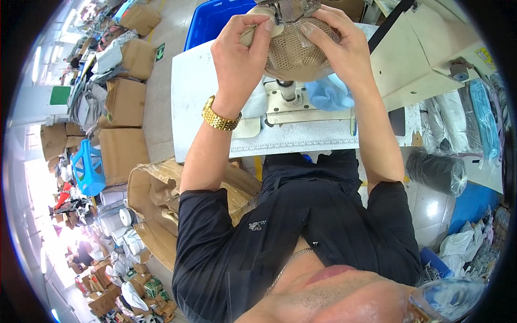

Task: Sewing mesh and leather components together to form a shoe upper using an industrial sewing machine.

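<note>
My left hand [239, 56] pinches a small beige fabric piece [248, 35] at the upper left of a tan mesh piece [294, 56]. My right hand [340, 49] grips the mesh piece from the right, thumb on top. Both are up at the metal head [299, 8] of a sewing machine, whose needle area is partly hidden. Below the mesh stand a cylindrical post [287, 89] and a plate with bolts [301, 116]. A light blue cloth [327, 92] lies to the right of the post.
A white table [199, 97] with a ruler edge surrounds the machine, whose cream body [414, 59] is at right. Behind is a blue crate [207, 19]. An open carton [145, 210] stands lower left; boxes [121, 156] line the left; wrapped rolls [436, 169] sit at right.
</note>
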Demonstrator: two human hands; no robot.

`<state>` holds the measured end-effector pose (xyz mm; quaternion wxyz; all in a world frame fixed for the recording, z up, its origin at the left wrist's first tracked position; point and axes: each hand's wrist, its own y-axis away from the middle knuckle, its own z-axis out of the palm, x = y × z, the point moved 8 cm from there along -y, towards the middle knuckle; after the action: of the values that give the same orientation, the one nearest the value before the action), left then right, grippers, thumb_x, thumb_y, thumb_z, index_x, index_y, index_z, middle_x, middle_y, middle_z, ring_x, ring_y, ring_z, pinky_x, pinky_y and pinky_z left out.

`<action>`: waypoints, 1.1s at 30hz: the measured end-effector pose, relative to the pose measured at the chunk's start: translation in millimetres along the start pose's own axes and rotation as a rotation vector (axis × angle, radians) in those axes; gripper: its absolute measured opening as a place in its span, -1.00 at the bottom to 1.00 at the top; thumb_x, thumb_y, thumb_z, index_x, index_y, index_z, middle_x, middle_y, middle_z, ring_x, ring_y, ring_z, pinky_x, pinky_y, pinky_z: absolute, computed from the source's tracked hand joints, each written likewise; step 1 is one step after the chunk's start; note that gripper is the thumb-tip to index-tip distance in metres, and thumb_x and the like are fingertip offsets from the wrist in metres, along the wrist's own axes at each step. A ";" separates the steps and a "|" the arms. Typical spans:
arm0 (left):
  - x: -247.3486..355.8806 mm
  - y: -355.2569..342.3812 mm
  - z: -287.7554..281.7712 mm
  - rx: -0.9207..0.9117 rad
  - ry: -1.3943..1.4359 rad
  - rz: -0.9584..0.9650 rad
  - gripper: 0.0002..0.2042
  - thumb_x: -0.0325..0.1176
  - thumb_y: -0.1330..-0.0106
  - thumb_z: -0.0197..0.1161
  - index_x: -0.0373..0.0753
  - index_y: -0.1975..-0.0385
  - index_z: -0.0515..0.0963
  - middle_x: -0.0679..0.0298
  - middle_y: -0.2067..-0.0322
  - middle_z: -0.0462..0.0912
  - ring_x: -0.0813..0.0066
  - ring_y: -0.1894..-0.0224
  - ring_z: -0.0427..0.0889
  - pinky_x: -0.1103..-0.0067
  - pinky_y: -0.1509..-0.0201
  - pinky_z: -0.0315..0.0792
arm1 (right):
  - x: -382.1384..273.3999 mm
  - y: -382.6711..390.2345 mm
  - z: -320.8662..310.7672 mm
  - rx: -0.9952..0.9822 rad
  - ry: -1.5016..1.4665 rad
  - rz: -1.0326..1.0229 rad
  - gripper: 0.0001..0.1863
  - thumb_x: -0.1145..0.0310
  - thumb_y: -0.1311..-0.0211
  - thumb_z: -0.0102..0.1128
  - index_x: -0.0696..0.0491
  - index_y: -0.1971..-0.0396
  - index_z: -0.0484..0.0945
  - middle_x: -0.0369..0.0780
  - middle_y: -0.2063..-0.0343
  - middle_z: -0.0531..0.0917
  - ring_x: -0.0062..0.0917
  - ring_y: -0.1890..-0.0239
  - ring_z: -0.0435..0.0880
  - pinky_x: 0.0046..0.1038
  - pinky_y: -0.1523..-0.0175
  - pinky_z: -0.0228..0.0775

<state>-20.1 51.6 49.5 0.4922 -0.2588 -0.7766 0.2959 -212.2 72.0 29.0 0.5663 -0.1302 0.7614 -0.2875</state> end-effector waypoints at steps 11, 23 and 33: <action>-1.6 6.9 -2.0 0.019 -0.031 -0.053 -0.87 -0.40 -0.33 0.36 -0.32 0.24 0.71 0.30 0.36 0.76 0.72 0.34 0.62 0.69 0.22 0.50 | 33.7 -17.1 11.3 -0.114 -0.015 0.093 -0.82 0.44 -0.30 0.30 0.17 0.17 0.57 -0.32 0.22 0.59 -0.71 0.27 0.61 -0.62 0.35 0.42; 3.8 -38.9 -23.5 -0.336 -0.127 0.212 -0.74 -0.52 -0.29 0.32 -0.28 0.02 0.71 0.16 -0.04 0.69 0.42 0.01 0.67 0.57 -0.06 0.52 | 26.8 27.1 -21.2 0.245 -0.299 0.090 -0.56 0.38 -0.23 0.42 0.16 -0.10 0.59 -0.22 0.06 0.65 -0.58 0.03 0.60 -0.54 -0.07 0.43; 1.9 -16.0 -11.1 -0.457 0.057 0.314 -0.60 -0.67 -0.22 0.27 -0.17 -0.04 0.70 0.14 -0.11 0.68 0.28 -0.12 0.68 0.47 -0.18 0.57 | -6.3 21.7 -2.7 0.131 0.013 0.015 -0.57 0.36 -0.23 0.43 0.19 -0.06 0.58 -0.25 0.22 0.67 -0.55 0.17 0.63 -0.47 0.08 0.51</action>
<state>-12.4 44.2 65.9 0.3906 -0.4885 -0.7595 0.1786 -209.9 93.4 21.7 0.5709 -0.0854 0.7454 -0.3335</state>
